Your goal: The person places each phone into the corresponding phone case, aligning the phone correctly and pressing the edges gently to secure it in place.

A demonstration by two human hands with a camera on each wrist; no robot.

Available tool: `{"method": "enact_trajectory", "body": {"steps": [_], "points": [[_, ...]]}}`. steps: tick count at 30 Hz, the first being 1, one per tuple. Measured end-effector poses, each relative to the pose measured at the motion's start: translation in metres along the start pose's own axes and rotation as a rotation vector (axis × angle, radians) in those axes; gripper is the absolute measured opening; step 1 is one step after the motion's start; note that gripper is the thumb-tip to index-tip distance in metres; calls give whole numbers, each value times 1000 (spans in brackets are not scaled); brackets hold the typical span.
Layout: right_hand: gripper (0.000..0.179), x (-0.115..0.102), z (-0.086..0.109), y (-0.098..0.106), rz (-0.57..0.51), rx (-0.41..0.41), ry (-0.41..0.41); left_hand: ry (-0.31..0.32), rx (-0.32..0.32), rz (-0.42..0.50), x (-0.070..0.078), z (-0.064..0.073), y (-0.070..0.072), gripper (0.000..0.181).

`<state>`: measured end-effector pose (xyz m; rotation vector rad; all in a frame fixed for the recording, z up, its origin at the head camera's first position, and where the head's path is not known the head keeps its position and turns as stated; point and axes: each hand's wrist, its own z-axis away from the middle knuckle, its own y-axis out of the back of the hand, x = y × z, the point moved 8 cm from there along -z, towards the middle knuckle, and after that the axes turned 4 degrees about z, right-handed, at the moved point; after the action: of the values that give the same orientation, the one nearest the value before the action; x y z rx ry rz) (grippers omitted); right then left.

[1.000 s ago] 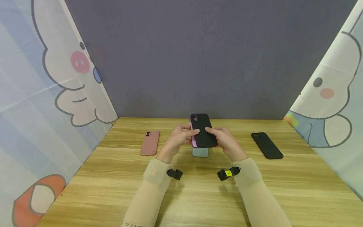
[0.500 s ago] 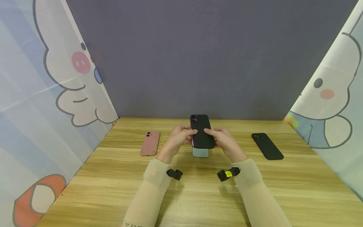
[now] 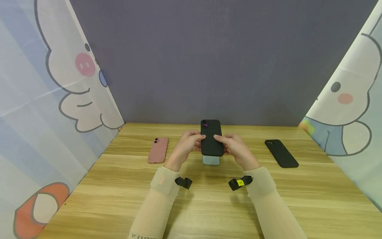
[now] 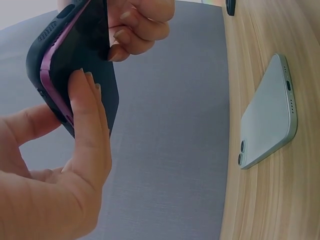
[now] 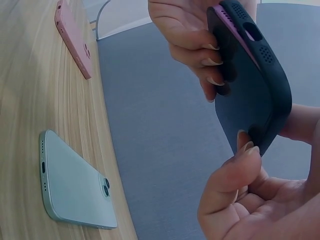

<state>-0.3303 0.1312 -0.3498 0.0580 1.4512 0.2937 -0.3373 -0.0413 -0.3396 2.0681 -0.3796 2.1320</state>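
Between both hands, above the table, is a purple phone (image 4: pixel 61 95) with a black phone case (image 3: pixel 212 141) over its back. In the wrist views a purple edge still shows between the case rim and the dark screen. My left hand (image 3: pixel 188 146) grips the left side, thumb on the case back and fingers under the screen. From the right, my right hand (image 3: pixel 238 148) grips the other side in the same way. A light green phone (image 5: pixel 75 182) lies on the table below and behind them, mostly hidden in the head view.
A pink phone (image 3: pixel 158 150) lies on the wooden table (image 3: pixel 209 212) to the left. To the right lies another black phone case or cased phone (image 3: pixel 281 153). A grey panel (image 3: pixel 209 63) stands along the back edge, with printed cloth (image 3: pixel 68 109) at the sides.
The black case has shifted left and straightened over the purple phone. The purple strip seen at its left side in the head view is now covered. Both hands keep their grip.
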Motion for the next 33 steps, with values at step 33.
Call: {"method": "enact_trajectory", "body": {"steps": [33], "points": [[34,-3,10,-20,33,-371,42,-5,123,28,2,-2,19,47]]}}
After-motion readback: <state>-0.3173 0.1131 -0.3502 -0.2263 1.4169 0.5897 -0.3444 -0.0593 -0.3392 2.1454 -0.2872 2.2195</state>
